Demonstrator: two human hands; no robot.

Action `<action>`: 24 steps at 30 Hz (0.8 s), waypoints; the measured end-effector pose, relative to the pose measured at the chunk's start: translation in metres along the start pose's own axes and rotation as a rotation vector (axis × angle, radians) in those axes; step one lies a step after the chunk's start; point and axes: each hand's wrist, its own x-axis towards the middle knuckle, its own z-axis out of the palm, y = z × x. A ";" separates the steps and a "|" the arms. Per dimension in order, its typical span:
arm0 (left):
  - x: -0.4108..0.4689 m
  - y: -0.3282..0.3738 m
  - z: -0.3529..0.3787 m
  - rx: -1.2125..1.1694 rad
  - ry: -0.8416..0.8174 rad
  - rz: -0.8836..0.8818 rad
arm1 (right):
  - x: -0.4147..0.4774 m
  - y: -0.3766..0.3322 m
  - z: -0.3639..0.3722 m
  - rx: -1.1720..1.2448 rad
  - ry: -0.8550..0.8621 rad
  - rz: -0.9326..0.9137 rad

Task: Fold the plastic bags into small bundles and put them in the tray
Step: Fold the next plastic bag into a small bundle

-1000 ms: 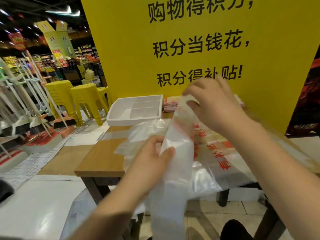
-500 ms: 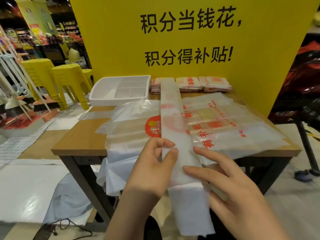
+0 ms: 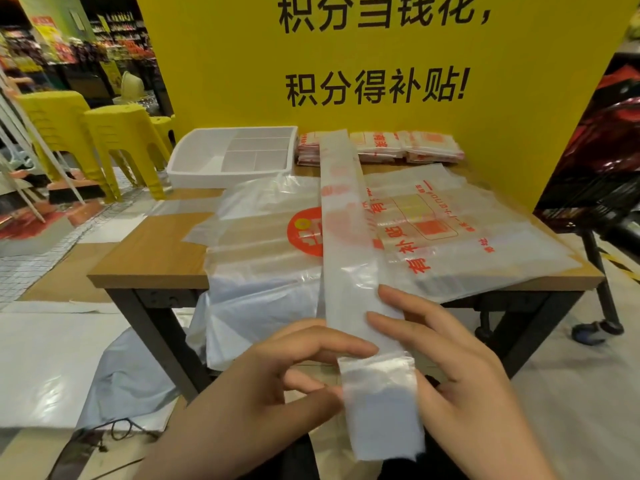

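Left hand [image 3: 277, 386] slid down the folded strip [image 3: 346, 258]; divided tray [image 3: 194, 168] holds nothing.

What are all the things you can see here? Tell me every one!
folded bag strip: one, clear with red print, lying lengthwise down the table and hanging off the near edge
flat bags: a pile, clear with red and yellow print, spread on the table under the strip
tray: one, white, divided, far left of the table, nothing visible inside
packs of bags: a row, white and red, against the sign
table: one, brown wood top, dark legs
sign: one, yellow with black characters, behind the table
stools: stacked, yellow, on the floor at left
left hand: pinching the strip's left edge
right hand: fingers on the strip's right edge
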 end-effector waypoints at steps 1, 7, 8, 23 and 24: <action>0.003 -0.002 0.002 -0.026 0.047 0.023 | 0.000 -0.001 0.001 0.015 0.000 0.000; 0.016 -0.015 0.012 -0.153 0.335 0.026 | -0.004 -0.009 -0.006 0.118 0.015 0.045; 0.018 -0.014 0.012 -0.123 0.340 0.020 | -0.003 -0.011 -0.006 0.153 0.022 0.046; 0.019 0.017 0.024 -0.307 0.361 -0.144 | 0.017 -0.031 0.015 0.315 0.285 0.412; 0.022 0.018 0.027 -0.313 0.406 -0.155 | 0.018 -0.033 0.017 0.309 0.313 0.431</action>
